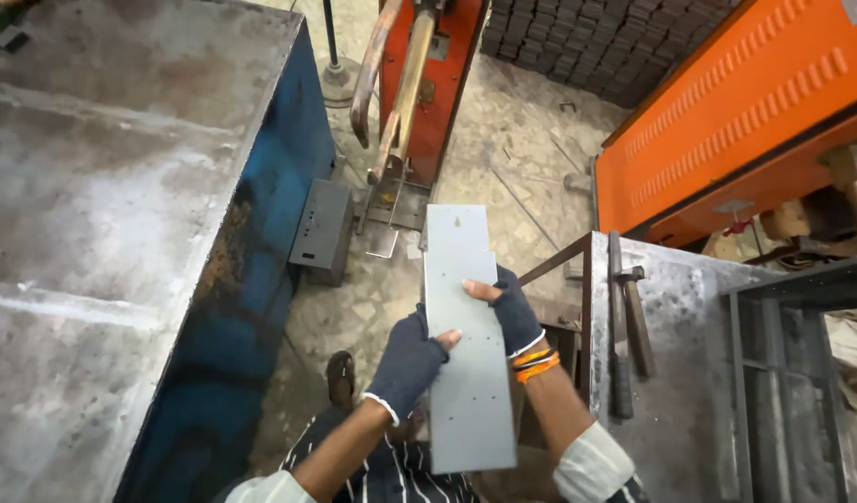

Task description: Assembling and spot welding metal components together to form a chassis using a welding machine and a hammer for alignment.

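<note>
Workshop floor: L hand & R hand fingers clamped on grey panel.

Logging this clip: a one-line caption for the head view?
Both gloved hands, left hand and right hand, hold a grey metal panel above the workshop floor.

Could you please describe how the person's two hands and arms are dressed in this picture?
Both hands wear dark navy fingerless knit gloves with a white edge at the cuff; the fingertips are bare. The left hand has nothing at the wrist. The right hand has orange bands around the wrist, just below the glove. Both forearms are uncovered, with pale, whitish sleeves rolled up near the elbows.
</note>
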